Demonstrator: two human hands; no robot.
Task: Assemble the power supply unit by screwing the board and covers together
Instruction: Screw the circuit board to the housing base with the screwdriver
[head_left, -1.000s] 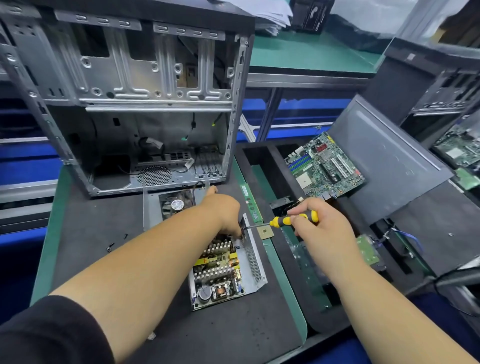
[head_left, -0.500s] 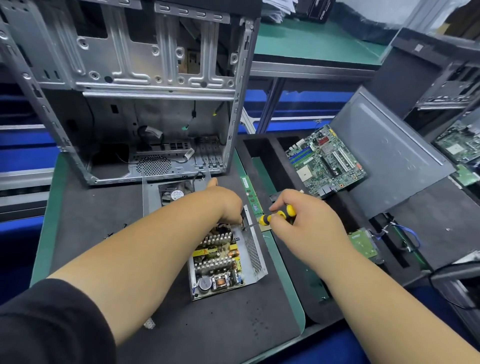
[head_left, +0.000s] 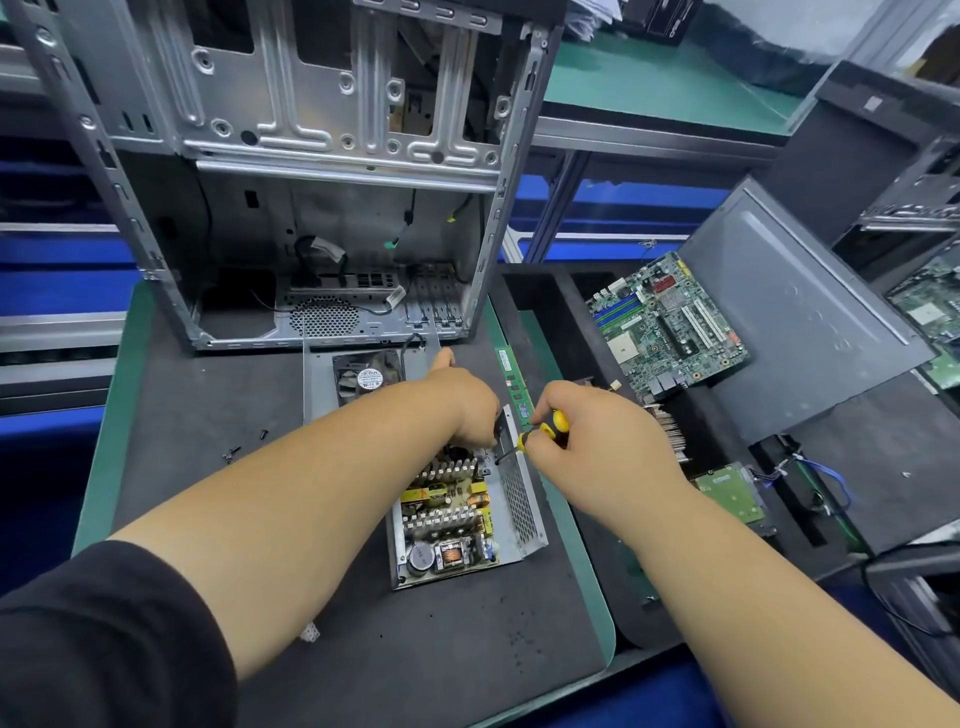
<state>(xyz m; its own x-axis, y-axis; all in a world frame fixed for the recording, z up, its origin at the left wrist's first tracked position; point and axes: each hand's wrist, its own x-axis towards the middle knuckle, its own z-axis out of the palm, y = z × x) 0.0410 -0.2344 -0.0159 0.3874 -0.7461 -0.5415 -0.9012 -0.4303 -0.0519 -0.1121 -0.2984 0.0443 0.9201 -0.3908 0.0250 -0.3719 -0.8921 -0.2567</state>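
Head view: right hand (head_left: 587, 441) clenched round yellow screwdriver (head_left: 543, 432), left hand (head_left: 467, 400) gripping power supply case (head_left: 514, 499).

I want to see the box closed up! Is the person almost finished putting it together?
Not yet. Done: the board already sits inside its metal tray. In hand: the right hand grips a yellow screwdriver with its tip at the tray's far end, while the left hand rests there to steady it. Left: the insides lie uncovered, and the cover with the fan lies apart behind.
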